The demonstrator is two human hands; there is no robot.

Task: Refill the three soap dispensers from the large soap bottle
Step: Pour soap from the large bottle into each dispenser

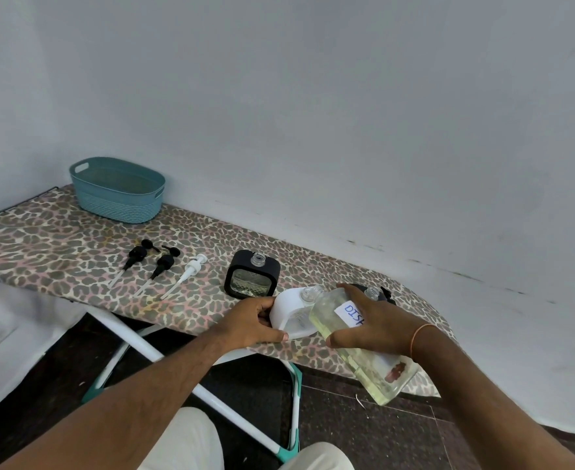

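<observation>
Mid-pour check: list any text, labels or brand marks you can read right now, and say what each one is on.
"DIS", blue handwriting on a white label on the large soap bottle, gripped by the right hand; that hand covers the rest of the word.
The red mark on a second label lower on the same bottle is too blurred to read.
No text shows on the white dispenser held by the left hand.

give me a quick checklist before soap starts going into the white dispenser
1. White dispenser neck uncapped: ok.
2. Left hand grips the white dispenser to steady it: ok.
3. Right hand holds the large soap bottle, tilted toward the neck: ok.
4. Bottle mouth lined up over the neck: cannot tell.
5. Large bottle's cap off: cannot tell.
6. Pumps lying clear of the pour, on the ironing board: ok.
</observation>
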